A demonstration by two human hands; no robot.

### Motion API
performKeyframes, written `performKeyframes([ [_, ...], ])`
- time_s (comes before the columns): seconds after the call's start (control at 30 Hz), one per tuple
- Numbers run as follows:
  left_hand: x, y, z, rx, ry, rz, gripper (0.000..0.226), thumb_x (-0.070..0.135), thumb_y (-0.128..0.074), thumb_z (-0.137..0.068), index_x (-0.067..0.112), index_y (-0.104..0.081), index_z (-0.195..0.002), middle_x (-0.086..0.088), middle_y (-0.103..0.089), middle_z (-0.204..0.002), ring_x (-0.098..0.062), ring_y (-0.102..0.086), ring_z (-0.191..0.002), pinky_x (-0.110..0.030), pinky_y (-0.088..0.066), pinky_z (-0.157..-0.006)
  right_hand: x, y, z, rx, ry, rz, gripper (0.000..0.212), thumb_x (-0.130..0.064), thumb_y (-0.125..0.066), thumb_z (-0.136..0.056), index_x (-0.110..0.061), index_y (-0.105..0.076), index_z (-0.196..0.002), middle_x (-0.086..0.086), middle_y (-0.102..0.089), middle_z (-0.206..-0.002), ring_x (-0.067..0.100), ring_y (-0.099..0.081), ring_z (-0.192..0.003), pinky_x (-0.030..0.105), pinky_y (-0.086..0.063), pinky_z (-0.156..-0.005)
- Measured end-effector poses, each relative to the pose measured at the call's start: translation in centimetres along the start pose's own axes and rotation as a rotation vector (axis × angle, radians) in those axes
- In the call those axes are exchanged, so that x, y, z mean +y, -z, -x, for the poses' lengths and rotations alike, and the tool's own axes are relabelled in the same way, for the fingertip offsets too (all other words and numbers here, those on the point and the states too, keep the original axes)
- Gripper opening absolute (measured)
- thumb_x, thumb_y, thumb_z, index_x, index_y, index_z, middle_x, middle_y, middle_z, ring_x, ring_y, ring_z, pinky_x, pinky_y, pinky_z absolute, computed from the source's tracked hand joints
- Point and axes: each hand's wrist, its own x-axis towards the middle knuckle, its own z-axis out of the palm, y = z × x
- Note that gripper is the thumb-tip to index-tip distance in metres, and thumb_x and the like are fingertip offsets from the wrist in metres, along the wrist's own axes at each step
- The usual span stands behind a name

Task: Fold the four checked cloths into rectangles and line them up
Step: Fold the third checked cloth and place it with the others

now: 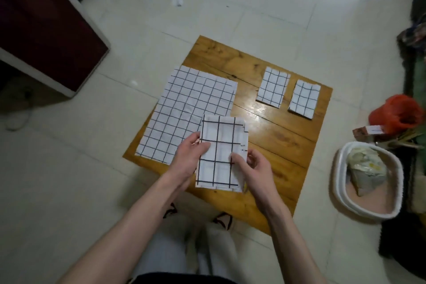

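Holding the folded cloth (pixel 221 152) above the near part of the worktop (pixel 276 143), both hands were closed on it: the left hand (pixel 187 159) gripped its left edge, thumb on top, and the right hand (pixel 252 168) pinched its right edge lower down. The cloth's long axis ran away from the person, tilted slightly to the right at the far end.

Two finished rectangles lay at the far right of the worktop: the inner rectangle (pixel 273 86) and the outer rectangle (pixel 304 99), just beside each other but apart, their long axes running the same way as the held cloth's. They lay forward and to the right of the hands, nearer the right hand. The free ground beside the inner rectangle lay on its left.

One unfolded cloth (pixel 189 108) lay flat at the left, partly overhanging the worktop's left edge, nearer the left hand. The held cloth overlapped its near right corner in the view.

In my judgement, placing called for a forward-right carry with little turning.
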Motion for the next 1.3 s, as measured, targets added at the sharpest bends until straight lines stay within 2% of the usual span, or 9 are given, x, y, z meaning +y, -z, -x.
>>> performKeyframes([
  [0.17, 3.4, 5.5, 5.3, 0.058, -0.099, 0.002, 0.031, 0.008, -0.057, -0.104, 0.015, -0.061, -0.134, -0.006, -0.076, -0.120, -0.023, -0.073, -0.112, -0.041, -0.061, -0.092, -4.1, -5.5, 2.5, -0.057, 0.123, 0.192, 0.023, -0.036, -0.065, -0.101, -0.027, -0.061, -0.123, -0.002, -0.078, -0.108, 0.012, -0.078, -0.091, 0.036, -0.066, -0.073],
  [0.3, 5.7, 11.2, 7.8, 0.250, -0.111, 0.055, 0.017, 0.014, -0.063, -0.101, 0.013, -0.064, -0.118, -0.008, -0.077, -0.111, -0.021, -0.073, -0.101, -0.040, -0.059, -0.091, -6.3, -11.1, 4.0, -0.115, 0.191, 0.221, 0.017, -0.033, -0.065, -0.101, -0.026, -0.064, -0.116, -0.003, -0.078, -0.107, 0.010, -0.076, -0.093, 0.036, -0.065, -0.076],
  [0.4, 7.0, 15.9, 8.7, 0.362, -0.119, 0.123, 0.016, 0.012, -0.065, -0.099, 0.008, -0.064, -0.114, -0.004, -0.076, -0.098, -0.017, -0.071, -0.090, -0.038, -0.057, -0.087, -7.4, -16.2, 4.5, -0.138, 0.210, 0.226, 0.017, -0.036, -0.066, -0.100, -0.019, -0.067, -0.105, 0.007, -0.076, -0.099, 0.025, -0.075, -0.090, 0.051, -0.064, -0.078],
  [0.5, 7.8, 20.8, 9.2, 0.360, -0.146, 0.081, 0.013, 0.013, -0.068, -0.097, 0.013, -0.067, -0.110, -0.004, -0.074, -0.102, -0.023, -0.069, -0.100, -0.045, -0.053, -0.099, -7.3, -21.3, 4.6, -0.154, 0.236, 0.260, 0.023, -0.038, -0.067, -0.099, -0.016, -0.067, -0.098, 0.019, -0.069, -0.098, 0.041, -0.066, -0.094, 0.062, -0.057, -0.081],
  [0.6, 8.6, 25.8, 9.1, 0.352, -0.165, 0.086, 0.010, 0.011, -0.067, -0.099, 0.015, -0.067, -0.108, -0.001, -0.074, -0.098, -0.016, -0.066, -0.093, -0.036, -0.053, -0.089, -7.5, -26.4, 4.7, -0.129, 0.225, 0.206, 0.019, -0.029, -0.068, -0.099, -0.010, -0.068, -0.100, 0.015, -0.071, -0.097, 0.034, -0.069, -0.090, 0.048, -0.061, -0.079],
  [0.77, 10.4, 32.8, 8.4, 0.301, -0.189, 0.056, 0.012, 0.013, -0.066, -0.100, 0.014, -0.065, -0.112, 0.003, -0.073, -0.096, -0.005, -0.064, -0.082, -0.019, -0.049, -0.071, -7.8, -33.6, 4.6, -0.074, 0.215, 0.161, 0.016, -0.028, -0.068, -0.099, -0.012, -0.070, -0.100, 0.021, -0.071, -0.102, 0.035, -0.068, -0.091, 0.048, -0.058, -0.080],
  [0.97, 13.1, 39.7, 6.8, 0.261, -0.199, 0.053, 0.015, 0.013, -0.067, -0.099, 0.013, -0.065, -0.115, 0.003, -0.071, -0.099, 0.003, -0.063, -0.078, -0.011, -0.047, -0.066, -9.4, -40.2, 4.0, -0.064, 0.210, 0.179, 0.014, -0.026, -0.066, -0.100, -0.018, -0.067, -0.088, -0.013, -0.067, -0.075, 0.007, -0.062, -0.073, 0.036, -0.052, -0.074],
  [1.1, 14.8, 42.3, 4.7, 0.227, -0.184, 0.067, 0.012, 0.015, -0.068, -0.099, 0.016, -0.066, -0.111, 0.003, -0.073, -0.095, -0.010, -0.062, -0.085, -0.025, -0.047, -0.074, -10.8, -42.8, 2.1, -0.015, 0.219, 0.204, 0.011, -0.028, -0.067, -0.099, -0.018, -0.072, -0.097, 0.008, -0.073, -0.093, 0.029, -0.068, -0.089, 0.051, -0.058, -0.084],
  [1.3, 19.0, 44.4, -0.2, 0.204, -0.189, 0.056, 0.016, 0.013, -0.068, -0.099, 0.013, -0.066, -0.115, 0.001, -0.072, -0.099, -0.009, -0.062, -0.088, -0.025, -0.046, -0.079, -12.7, -45.9, -2.7, 0.028, 0.228, 0.193, 0.014, -0.026, -0.066, -0.100, -0.014, -0.069, -0.095, -0.004, -0.061, -0.076, 0.008, -0.055, -0.070, 0.028, -0.051, -0.066],
])
